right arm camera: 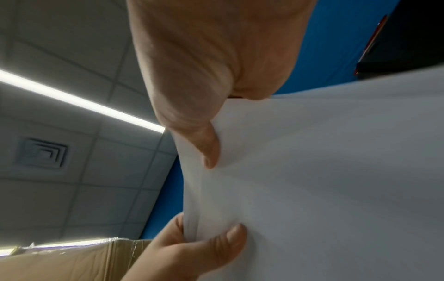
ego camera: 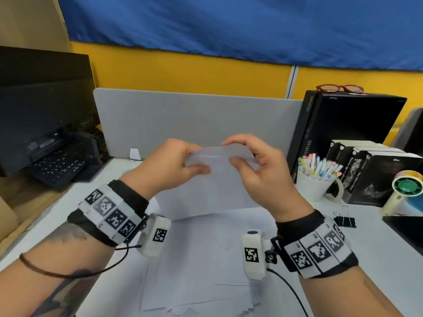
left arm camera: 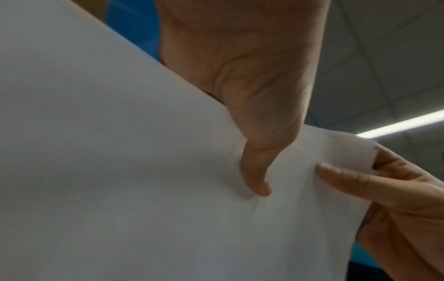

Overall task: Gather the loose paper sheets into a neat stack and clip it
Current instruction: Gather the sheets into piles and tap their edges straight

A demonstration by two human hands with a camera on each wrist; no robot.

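Both hands hold a bundle of white paper sheets (ego camera: pixel 215 179) upright above the desk. My left hand (ego camera: pixel 183 161) pinches its top edge from the left, thumb on the near face. My right hand (ego camera: pixel 249 156) pinches the top edge from the right. In the left wrist view my left thumb (left arm camera: pixel 257 171) presses the paper (left arm camera: pixel 144 171), with the right hand's thumb beside it. The right wrist view shows my right thumb (right arm camera: pixel 206 148) on the sheets (right arm camera: pixel 312 171). More loose sheets (ego camera: pixel 201 271) lie flat on the desk below. A black binder clip (ego camera: pixel 344 219) lies at the right.
A white cup of markers (ego camera: pixel 318 177), black boxes (ego camera: pixel 370 170) and a tape roll (ego camera: pixel 408 186) crowd the right side. A black monitor (ego camera: pixel 343 124) stands behind them. A keyboard (ego camera: pixel 57 163) and another dark screen sit at the left. A grey divider (ego camera: pixel 183 117) closes the back.
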